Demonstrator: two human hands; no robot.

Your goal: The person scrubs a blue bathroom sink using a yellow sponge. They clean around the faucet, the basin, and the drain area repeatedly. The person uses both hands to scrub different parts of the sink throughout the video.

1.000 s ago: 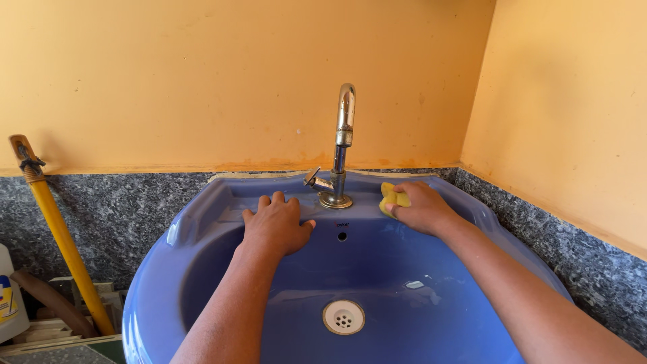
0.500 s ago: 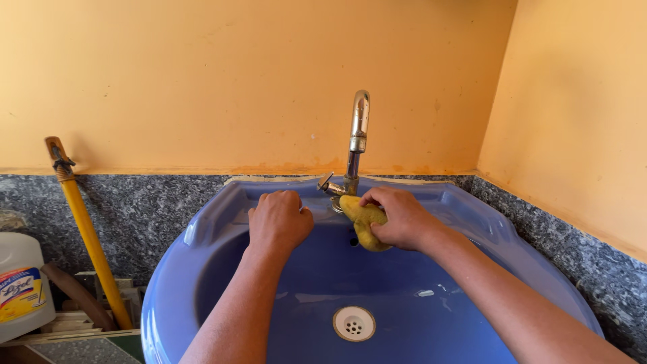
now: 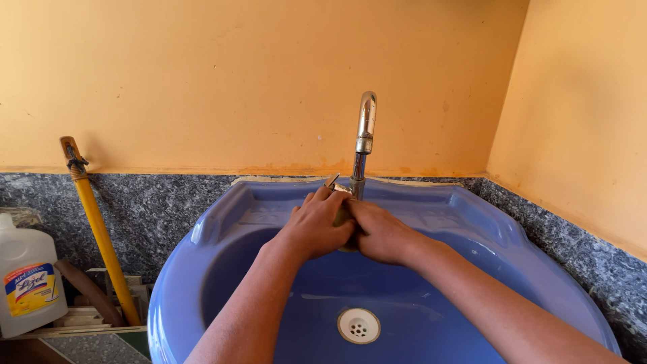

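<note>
At the tap (image 3: 364, 138) base, left hand (image 3: 317, 228) meets right hand (image 3: 381, 232) over the sponge (image 3: 342, 217)

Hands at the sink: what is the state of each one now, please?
Left hand: curled at the tap base, against the sponge.
Right hand: closed on the mostly hidden sponge.

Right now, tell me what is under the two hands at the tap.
Between the left hand and right hand only a sliver of yellow sponge shows. The hands cover the rest and the tap base.
</note>
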